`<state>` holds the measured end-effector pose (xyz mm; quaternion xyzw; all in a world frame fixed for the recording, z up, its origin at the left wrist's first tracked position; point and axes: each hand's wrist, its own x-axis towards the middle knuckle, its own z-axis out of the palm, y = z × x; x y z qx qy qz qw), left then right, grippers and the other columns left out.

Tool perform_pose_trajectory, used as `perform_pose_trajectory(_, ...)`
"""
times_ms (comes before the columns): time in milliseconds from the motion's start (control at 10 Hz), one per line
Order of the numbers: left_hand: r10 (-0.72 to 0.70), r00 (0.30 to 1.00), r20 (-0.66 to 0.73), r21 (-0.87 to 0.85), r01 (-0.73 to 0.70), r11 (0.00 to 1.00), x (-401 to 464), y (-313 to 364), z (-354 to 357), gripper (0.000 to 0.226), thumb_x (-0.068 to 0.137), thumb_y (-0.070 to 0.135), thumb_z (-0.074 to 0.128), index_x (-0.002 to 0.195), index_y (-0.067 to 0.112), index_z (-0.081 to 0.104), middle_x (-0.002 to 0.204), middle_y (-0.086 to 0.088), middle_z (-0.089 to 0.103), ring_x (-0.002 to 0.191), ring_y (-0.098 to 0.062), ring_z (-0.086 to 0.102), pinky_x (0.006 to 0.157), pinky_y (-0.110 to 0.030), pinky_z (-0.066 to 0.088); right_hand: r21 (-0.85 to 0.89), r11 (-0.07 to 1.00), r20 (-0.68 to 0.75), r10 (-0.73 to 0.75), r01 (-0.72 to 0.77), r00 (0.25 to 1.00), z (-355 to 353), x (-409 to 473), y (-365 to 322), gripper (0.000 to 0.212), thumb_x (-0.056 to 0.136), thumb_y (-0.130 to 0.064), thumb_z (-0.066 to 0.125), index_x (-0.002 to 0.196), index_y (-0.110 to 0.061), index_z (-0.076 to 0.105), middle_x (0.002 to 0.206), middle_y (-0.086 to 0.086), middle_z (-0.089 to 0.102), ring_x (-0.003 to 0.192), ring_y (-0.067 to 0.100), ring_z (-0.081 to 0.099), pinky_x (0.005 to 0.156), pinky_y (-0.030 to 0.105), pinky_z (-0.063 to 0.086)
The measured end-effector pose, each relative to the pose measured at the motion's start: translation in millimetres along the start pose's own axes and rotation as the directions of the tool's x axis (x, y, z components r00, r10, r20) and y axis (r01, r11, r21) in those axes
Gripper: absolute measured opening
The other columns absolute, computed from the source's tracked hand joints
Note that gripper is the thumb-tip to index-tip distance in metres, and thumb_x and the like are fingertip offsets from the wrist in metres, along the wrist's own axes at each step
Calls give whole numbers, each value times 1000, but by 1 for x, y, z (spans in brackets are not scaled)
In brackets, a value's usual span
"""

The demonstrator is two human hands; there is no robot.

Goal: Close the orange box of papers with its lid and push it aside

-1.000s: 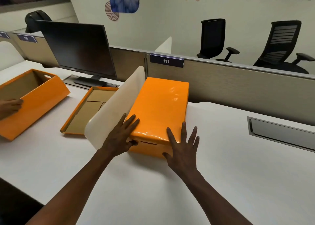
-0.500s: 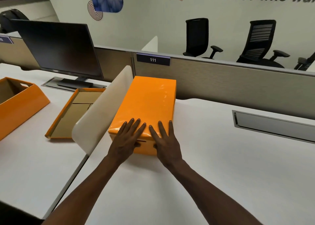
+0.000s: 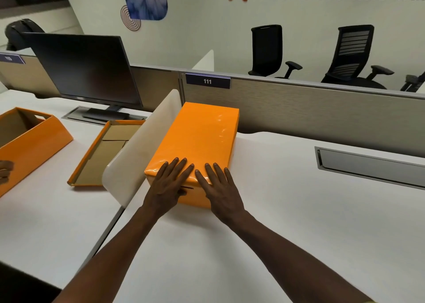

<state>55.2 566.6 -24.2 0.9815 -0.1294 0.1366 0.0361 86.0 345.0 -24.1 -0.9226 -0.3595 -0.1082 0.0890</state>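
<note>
White worktop (image 3: 299,222), divider (image 3: 138,155) just left of the lidded orange box (image 3: 202,137). Left hand (image 3: 167,185) & right hand (image 3: 220,187) lie flat on its near end, fingers (image 3: 181,164) straight, nearly together, gripping nothing.

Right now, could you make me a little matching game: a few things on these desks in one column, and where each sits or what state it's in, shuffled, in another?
Things:
1. closed orange box
2. open orange box
3. loose lid
4. monitor

States:
A. lying upside down, cardboard inside showing
B. dark screen, standing at the back
C. both hands flat on its near end
D. empty top facing up, far left

Pairs: 1-C, 2-D, 3-A, 4-B
</note>
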Motion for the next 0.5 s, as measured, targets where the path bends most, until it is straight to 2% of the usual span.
perform_pose_trajectory(100, -3, 1000, 0, -2, 3, 1000, -1, 1, -2, 92, 85, 37, 76, 160, 23, 23, 168, -7, 24, 157, -29, 16, 124, -57, 24, 14, 1000, 12, 1, -2, 1000, 0, -1, 1, 85, 92, -13, 67, 158, -23, 15, 165, 15, 17, 152, 37, 7, 120, 56, 15)
perform_pose_trajectory(300, -29, 999, 13, 1, 29, 1000, -2, 8, -8, 88, 87, 44, 69, 160, 24, 24, 168, -7, 24, 157, -28, 15, 124, -57, 23, 86, 996, 46, -36, 32, 998, -12, -3, 9, 84, 92, -34, 67, 158, -26, 16, 166, 11, 13, 153, 33, 5, 122, 54, 12)
perform_pose_trajectory(400, -35, 999, -10, -40, 35, 999, -2, 15, -9, 90, 87, 60, 60, 160, 21, 25, 168, -8, 23, 157, -29, 14, 123, -60, 22, 170, 985, -20, -30, 33, 999, -22, -11, 26, 83, 92, -52, 60, 158, -25, 18, 166, 12, 13, 152, 33, 7, 122, 53, 12)
perform_pose_trajectory(500, -25, 999, -25, -92, 23, 995, 6, 32, -10, 93, 87, 72, 50, 160, 20, 25, 168, -8, 24, 157, -28, 15, 125, -59, 18, 188, 982, -94, 27, -9, 995, -33, -14, 37, 84, 92, -61, 53, 159, -24, 17, 166, 13, 12, 153, 32, 7, 122, 51, 8)
